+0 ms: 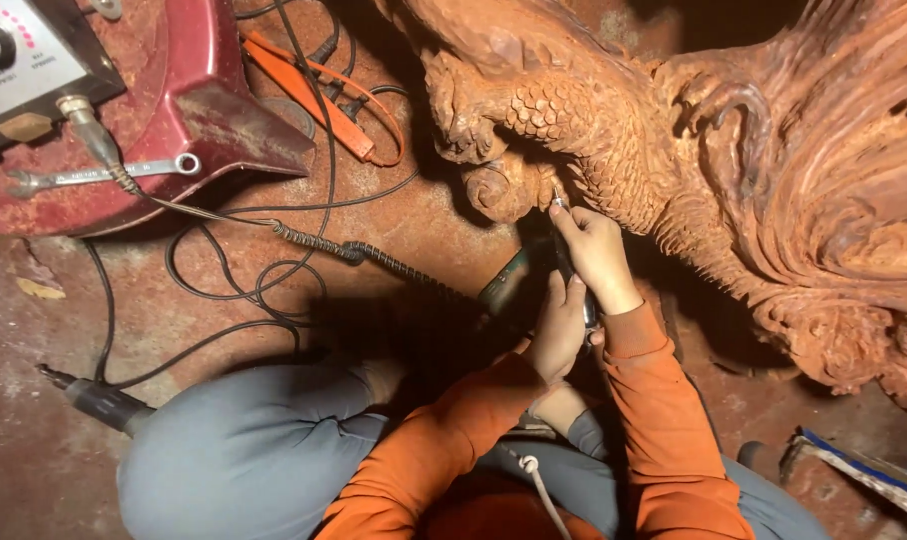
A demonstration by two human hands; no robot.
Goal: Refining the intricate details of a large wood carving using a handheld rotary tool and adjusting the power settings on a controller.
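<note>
- Holding a slim rotary carving handpiece (564, 262) in both hands, tip set against the scaled underside of the large red-brown wood carving (774, 170).
- Right hand (596, 250): grip closed round the front of the handpiece, fingertips close to the bit, which touches the wood just beside a rounded curl.
- Left hand (559, 325): grip closed round the rear of the handpiece, just below the right hand.
- Handling, judged: the handpiece looks light and stiff and is best held near the nose, pen-style, for control. The bit is thin and probably easy to snap under side load. The carving looks heavy and rigid, but its fine scales and ridges would likely chip.
- Coiled flexible shaft (374, 255) runs left from the handpiece across the floor (34, 450) to a red motor unit (174, 100), where a spanner (104, 175) lies on top. Its drag may tug at the rear of the handpiece.
- Room: carved overhang sits directly above and right of the hands, so it is tight there. More open floor lies to the left, though black cables (224, 290) loop across it.
- Second handpiece (99, 400) lies on the floor by the grey-trousered knee. Orange clamp tool (319, 95) rests beyond the cables.
</note>
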